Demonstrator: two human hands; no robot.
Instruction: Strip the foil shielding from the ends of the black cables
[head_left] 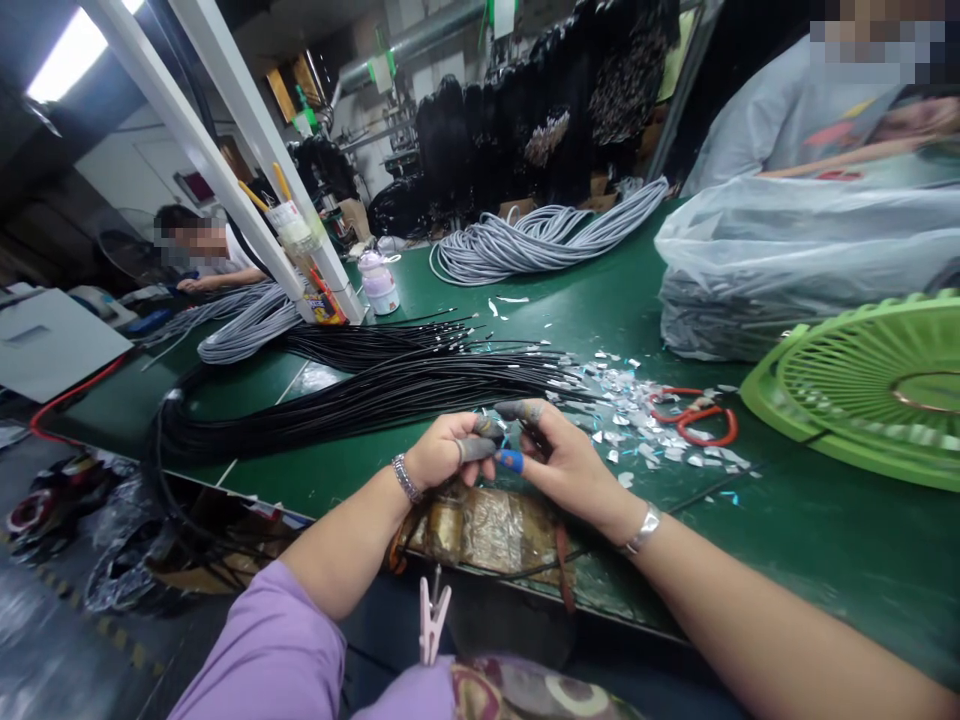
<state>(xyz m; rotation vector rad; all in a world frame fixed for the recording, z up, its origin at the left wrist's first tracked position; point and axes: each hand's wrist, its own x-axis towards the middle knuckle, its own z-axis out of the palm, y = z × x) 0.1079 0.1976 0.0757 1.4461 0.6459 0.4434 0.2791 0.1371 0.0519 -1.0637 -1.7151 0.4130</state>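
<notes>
Close together over the near edge of the green table, my left hand [454,446] and my right hand [564,458] meet fingertip to fingertip. Both are closed in a pinch on the end of a black cable, where a bit of light teal wire shows; the fingers hide most of it. Grey finger covers and a blue thumb wrap are on my fingers. Just below lies a tape-covered block [487,530] at the table edge. Beyond my hands, a bundle of black cables [360,400] stretches left, its stripped ends pointing at a pile of white and teal scraps [634,400].
Red-handled scissors [701,418] lie among the scraps. At the right are a green fan [885,385] and a clear plastic bag [795,270]. Grey cable coils [525,240] and a lilac bottle [377,283] stand farther back, by white posts [247,150]. Two other people sit across the table.
</notes>
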